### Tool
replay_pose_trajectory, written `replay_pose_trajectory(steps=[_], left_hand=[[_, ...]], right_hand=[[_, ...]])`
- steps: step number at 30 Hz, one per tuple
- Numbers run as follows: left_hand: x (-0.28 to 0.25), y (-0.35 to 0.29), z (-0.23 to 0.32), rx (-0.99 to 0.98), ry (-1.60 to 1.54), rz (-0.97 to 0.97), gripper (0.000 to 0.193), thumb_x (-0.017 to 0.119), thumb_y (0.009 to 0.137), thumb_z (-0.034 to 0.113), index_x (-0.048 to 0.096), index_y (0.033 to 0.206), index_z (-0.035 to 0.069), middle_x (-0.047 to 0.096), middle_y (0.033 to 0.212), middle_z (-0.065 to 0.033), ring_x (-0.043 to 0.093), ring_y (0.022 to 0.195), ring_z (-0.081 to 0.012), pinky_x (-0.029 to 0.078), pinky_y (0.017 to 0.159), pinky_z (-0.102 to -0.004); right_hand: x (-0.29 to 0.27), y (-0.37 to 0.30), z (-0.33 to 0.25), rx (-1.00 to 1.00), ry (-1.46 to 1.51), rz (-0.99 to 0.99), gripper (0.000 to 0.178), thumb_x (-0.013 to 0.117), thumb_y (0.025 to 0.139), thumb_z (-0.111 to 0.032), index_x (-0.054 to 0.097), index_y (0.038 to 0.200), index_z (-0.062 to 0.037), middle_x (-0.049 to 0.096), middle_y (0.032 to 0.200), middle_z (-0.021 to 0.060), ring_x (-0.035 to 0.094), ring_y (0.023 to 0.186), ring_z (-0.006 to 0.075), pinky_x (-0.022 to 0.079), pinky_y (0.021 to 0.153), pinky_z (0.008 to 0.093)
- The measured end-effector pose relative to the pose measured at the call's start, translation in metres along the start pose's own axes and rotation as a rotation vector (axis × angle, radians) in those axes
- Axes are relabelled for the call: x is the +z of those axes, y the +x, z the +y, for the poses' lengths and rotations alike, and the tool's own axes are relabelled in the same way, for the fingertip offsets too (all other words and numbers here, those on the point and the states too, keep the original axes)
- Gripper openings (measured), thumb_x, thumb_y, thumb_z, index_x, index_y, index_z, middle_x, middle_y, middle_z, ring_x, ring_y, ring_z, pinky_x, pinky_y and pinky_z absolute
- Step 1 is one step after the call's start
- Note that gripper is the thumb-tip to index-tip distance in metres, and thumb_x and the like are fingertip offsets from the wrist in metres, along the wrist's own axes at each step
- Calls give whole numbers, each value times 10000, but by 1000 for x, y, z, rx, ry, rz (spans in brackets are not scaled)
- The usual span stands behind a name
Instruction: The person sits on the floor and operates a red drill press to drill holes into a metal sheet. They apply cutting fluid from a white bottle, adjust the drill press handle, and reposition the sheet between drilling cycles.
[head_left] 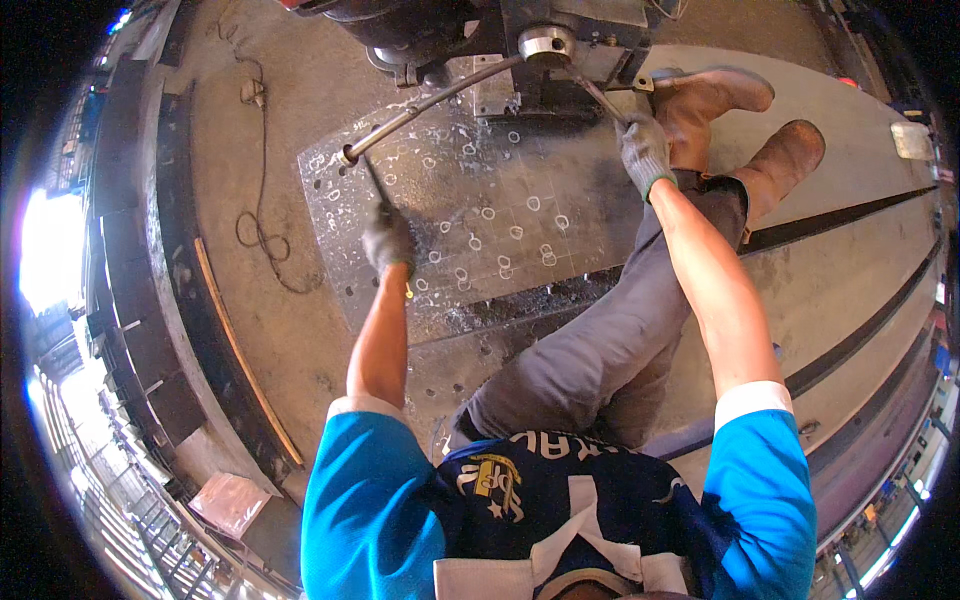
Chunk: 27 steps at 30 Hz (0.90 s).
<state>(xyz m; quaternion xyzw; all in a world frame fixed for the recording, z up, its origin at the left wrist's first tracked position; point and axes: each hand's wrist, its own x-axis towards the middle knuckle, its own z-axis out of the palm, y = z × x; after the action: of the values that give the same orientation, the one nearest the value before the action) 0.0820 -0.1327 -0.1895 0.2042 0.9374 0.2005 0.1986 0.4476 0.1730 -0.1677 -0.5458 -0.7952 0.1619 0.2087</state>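
Note:
At the top, a dark drilling machine (pixel 420 35) has a round silver hub (pixel 546 44) with rod handles. One long metal handle (pixel 432 103) slants down to the left, ending in an open round tip. My left hand (pixel 388 240), in a grey glove, is closed around a thin dark rod (pixel 377 183) whose upper end meets or overlaps that tip; I cannot tell whether they touch. My right hand (pixel 645 152), also gloved, is closed on a shorter rod handle (pixel 597 92) on the hub's right. Beneath lies a dark steel plate (pixel 470 190) with chalk circles and several holes.
My legs (pixel 575 375) stretch across the plate's right side, with brown boots (pixel 785 165) at the upper right. A cable (pixel 262 160) curls on the floor at left, near a long wooden strip (pixel 245 350). Long steel beams (pixel 850 270) run along the right.

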Motion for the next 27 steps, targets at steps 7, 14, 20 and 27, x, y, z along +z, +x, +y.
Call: replay_pose_trajectory(steps=[7,14,20,27], left_hand=[[42,19,-37,244,387,-124,451,475,1082,480,757,1220,155,771,1109,-234,741,1074,-459,576,887,-578],[-37,78,-144,-386,-41,363,272,659,975,269,771,1061,37,791,959,-209,764,828,-369,555,739,-496],[1,-19,-94,-18,180,176,378,571,1053,444,743,1229,156,770,1006,-220,756,969,-436,561,834,-561],[-113,-5,57,312,-61,435,872,799,916,493,451,1590,63,479,1557,-290,443,1471,-471,418,1193,-533]], right_hand=[[3,-3,1,131,126,-53,236,604,985,-216,761,979,-40,760,934,205,714,846,432,546,734,505],[-16,-6,16,36,-148,-91,327,572,987,-300,771,1124,-78,764,1071,214,717,1051,414,554,895,516],[-81,2,34,-136,-279,-48,307,542,992,-290,722,1144,-93,738,1117,209,687,1084,437,526,911,556],[-192,16,11,-413,-367,-144,258,587,932,-251,715,1099,-101,721,1054,240,672,1039,473,529,837,547]])
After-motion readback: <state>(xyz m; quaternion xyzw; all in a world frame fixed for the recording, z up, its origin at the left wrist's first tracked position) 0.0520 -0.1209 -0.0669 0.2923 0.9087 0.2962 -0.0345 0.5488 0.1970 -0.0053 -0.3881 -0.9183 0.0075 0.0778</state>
